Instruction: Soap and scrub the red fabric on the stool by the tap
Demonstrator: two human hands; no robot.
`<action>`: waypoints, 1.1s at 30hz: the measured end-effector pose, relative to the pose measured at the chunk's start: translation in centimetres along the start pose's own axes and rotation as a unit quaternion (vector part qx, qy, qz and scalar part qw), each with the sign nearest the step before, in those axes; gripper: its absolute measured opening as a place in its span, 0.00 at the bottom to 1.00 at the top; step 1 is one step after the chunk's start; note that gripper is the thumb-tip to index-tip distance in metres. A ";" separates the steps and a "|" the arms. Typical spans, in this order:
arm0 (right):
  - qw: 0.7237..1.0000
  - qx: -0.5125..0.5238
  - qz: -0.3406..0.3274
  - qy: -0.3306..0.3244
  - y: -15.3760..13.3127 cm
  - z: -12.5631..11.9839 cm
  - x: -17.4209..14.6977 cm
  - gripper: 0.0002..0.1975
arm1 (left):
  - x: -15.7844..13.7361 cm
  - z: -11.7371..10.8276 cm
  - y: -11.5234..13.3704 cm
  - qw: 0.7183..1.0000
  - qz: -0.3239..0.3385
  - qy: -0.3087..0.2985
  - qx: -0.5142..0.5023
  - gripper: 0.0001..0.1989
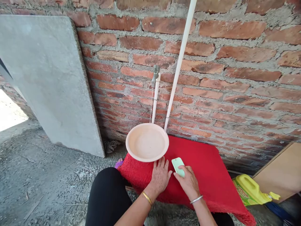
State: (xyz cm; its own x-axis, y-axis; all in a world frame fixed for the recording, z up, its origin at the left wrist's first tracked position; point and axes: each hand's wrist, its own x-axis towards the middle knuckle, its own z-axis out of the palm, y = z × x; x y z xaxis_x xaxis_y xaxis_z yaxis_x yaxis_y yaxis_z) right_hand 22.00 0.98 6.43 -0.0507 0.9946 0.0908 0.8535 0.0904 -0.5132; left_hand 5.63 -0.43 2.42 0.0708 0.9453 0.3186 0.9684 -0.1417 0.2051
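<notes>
Black-clad leg lies nearest, at left. Beyond it, the left hand rests, fingers loosely spread, on the red cloth by the basin; to its right, the right hand grips a pale-green block. Bumping the basin might tip it, since it seems perched at the cloth's far-left corner. Fuzzy cloth; round, plastic-looking basin; smooth, rounded block.

Mortared red-brick wall before me; rough grey floor; grey slab leaning at left; bright light beyond.
</notes>
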 end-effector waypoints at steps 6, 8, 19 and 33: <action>0.996 -0.022 0.088 0.020 5.0 -3.0 -0.2 0.16 | -2.1 0.7 3.8 0.993 0.112 -0.028 -0.037 0.29; 0.992 -0.029 0.116 0.033 6.0 -3.6 -0.2 0.19 | -3.1 0.5 4.8 0.981 0.181 -0.040 -0.057 0.29; 1.000 0.025 -0.007 0.003 -0.1 0.5 0.0 0.13 | -0.9 0.0 -0.7 0.999 -0.011 0.028 0.010 0.26; 0.993 0.014 0.103 0.054 6.0 -3.4 -0.2 0.23 | -4.0 0.3 4.4 0.974 0.215 -0.028 -0.060 0.30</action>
State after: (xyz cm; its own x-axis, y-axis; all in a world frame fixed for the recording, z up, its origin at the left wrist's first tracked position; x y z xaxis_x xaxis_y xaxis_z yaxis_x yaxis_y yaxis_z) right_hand 28.95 1.17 6.26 0.1805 0.9809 0.0728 0.8250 -0.1107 -0.5542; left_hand 9.63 -4.74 1.81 0.4803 0.8050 0.3482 0.8114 -0.5586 0.1723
